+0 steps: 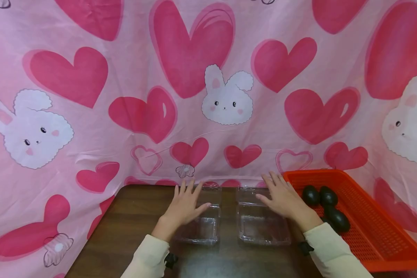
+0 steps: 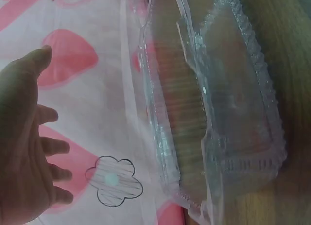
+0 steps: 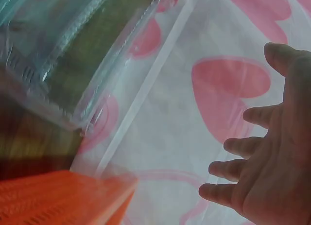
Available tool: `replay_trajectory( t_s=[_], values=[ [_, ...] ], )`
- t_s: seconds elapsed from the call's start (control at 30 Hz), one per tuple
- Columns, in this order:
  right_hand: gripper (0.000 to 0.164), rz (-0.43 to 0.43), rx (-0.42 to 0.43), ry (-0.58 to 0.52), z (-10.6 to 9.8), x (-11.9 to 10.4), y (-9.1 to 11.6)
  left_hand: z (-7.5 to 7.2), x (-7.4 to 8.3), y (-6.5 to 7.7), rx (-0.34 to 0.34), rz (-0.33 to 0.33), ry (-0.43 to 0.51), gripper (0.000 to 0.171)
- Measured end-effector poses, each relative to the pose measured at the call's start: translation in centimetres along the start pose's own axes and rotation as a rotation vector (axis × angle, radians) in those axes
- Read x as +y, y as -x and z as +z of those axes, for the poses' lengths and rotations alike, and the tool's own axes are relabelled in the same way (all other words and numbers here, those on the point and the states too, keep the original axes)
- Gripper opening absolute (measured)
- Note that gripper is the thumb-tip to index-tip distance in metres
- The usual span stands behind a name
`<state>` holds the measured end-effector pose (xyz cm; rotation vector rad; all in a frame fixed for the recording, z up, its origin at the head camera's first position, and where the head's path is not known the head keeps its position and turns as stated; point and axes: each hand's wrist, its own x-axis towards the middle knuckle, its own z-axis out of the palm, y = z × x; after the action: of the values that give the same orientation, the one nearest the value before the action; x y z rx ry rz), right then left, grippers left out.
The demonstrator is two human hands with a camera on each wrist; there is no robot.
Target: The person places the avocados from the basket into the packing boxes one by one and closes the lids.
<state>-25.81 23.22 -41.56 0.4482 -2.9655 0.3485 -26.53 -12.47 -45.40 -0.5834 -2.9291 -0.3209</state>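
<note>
Two clear plastic containers are set side by side on the brown worktop [image 1: 135, 220], a narrow gap being left between them. In each, a ridged tray is seen at the near side and a second clear section, joined along the middle, at the far side. The left container [image 1: 205, 231] is partly covered from view by the left hand [image 1: 184, 205], which is held above its left side with the fingers extended and spread and the thumb pointed to the right. The right container [image 1: 264, 231] is overlapped in the same way by the right hand [image 1: 282, 197], whose fingers are also stretched out and parted, the thumb being turned to the left. In both wrist views the fingers are seen apart from the plastic.

At the right, just beside the right hand, an orange-red basket [image 1: 385, 265] is placed; dark green avocados [image 1: 338, 219] are clustered in its left part, one being partly hidden. Beyond the worktop, a pink cloth [image 1: 135, 69] printed with hearts and white rabbits is hung.
</note>
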Motion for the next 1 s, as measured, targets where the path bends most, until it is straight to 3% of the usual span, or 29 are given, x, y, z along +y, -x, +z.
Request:
replay_trajectory(
  t_s=[0.4,0.63,0.83,1.0],
  values=[
    [0.088,-0.01,0.039,0.021,-2.4,2.8,0.5,-0.4,-1.0,0.5,0.008,0.022,0.02,0.091],
    [0.091,0.031,0.031,0.0,-3.7,5.0,1.0,-0.6,-1.9,1.0,0.002,-0.014,0.035,0.091],
    [0.083,0.045,0.081,-0.018,-4.3,7.4,1.4,-0.3,-2.7,1.8,0.0,-0.043,0.088,0.09],
    [0.082,0.064,0.071,-0.039,-4.7,9.4,1.7,0.0,-3.4,2.5,0.014,-0.075,0.104,0.09]
  ],
)
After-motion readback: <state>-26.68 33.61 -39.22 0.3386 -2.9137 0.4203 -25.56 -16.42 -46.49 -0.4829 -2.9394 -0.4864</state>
